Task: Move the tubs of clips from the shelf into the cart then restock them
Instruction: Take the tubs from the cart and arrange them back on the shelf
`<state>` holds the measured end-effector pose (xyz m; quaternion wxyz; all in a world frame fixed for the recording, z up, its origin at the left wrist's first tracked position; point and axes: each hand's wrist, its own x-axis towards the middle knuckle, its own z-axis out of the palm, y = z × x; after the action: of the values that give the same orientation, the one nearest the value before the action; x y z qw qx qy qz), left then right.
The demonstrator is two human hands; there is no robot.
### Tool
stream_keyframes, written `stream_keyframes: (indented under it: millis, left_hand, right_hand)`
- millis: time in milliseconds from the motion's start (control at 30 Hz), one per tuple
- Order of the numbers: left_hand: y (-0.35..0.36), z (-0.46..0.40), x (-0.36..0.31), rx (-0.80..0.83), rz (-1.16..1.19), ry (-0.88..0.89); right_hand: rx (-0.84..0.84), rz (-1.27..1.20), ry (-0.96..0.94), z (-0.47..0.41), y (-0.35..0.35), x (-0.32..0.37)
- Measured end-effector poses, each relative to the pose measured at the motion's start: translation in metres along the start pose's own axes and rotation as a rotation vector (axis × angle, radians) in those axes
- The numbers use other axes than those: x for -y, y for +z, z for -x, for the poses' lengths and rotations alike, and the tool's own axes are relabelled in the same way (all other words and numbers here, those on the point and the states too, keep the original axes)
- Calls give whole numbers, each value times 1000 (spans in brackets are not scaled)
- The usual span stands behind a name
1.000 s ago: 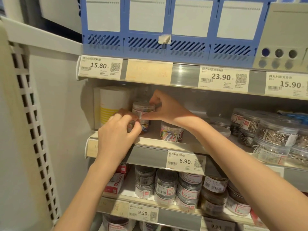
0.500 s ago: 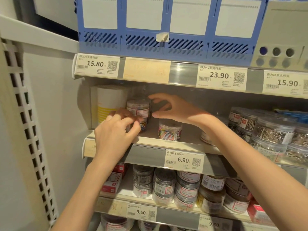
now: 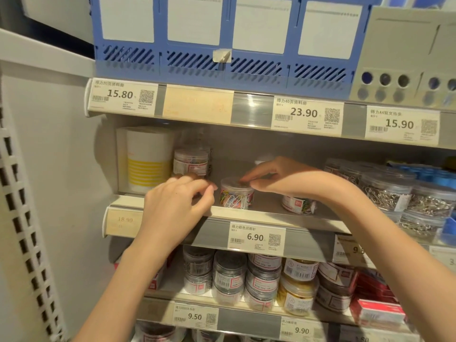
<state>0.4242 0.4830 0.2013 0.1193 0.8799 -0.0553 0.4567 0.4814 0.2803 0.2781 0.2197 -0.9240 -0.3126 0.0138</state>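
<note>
On the middle shelf (image 3: 246,213) two clear tubs of clips stand stacked at the left; the upper tub (image 3: 191,162) shows fully. My left hand (image 3: 172,206) curls around the lower tub of that stack and hides most of it. To the right stands a single tub of coloured clips (image 3: 235,197). My right hand (image 3: 278,178) reaches over it, fingertips and thumb pinching its lid from above. Another coloured-clip tub (image 3: 298,204) sits under my right wrist, partly hidden.
A white box with yellow stripes (image 3: 145,159) stands left of the stack. Tubs of silver clips (image 3: 389,193) crowd the shelf's right end. Blue file holders (image 3: 222,40) fill the shelf above. Stacked tubs (image 3: 229,275) and red boxes (image 3: 377,307) fill the shelf below.
My right hand has left the upper stacked tub and dropped down and right onto the single coloured-clip tub. My left hand has stayed at the lower stacked tub.
</note>
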Motion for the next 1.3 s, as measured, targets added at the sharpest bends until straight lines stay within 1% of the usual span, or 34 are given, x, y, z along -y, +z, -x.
stream_keyframes:
  millis: [100, 233, 467, 700, 867, 1167, 1300]
  left_hand:
    - [0, 1, -1, 46, -14, 1]
    - [1, 2, -1, 89, -46, -34]
    - [5, 2, 2, 83, -74, -65]
    - [7, 1, 3, 117, -100, -85]
    - [6, 0, 2, 139, -86, -106]
    - [3, 1, 1, 147, -69, -113]
    - [2, 1, 1, 157, -85, -108]
  right_hand:
    - [33, 67, 16, -1, -3, 3]
    - [25, 194, 43, -14, -7, 5]
    - [74, 283, 107, -58, -6, -5]
    - [84, 286, 150, -81, 0, -7]
    - [90, 246, 148, -84, 2, -10]
    - [63, 231, 137, -86, 9, -13]
    - [24, 172, 127, -83, 9, -14]
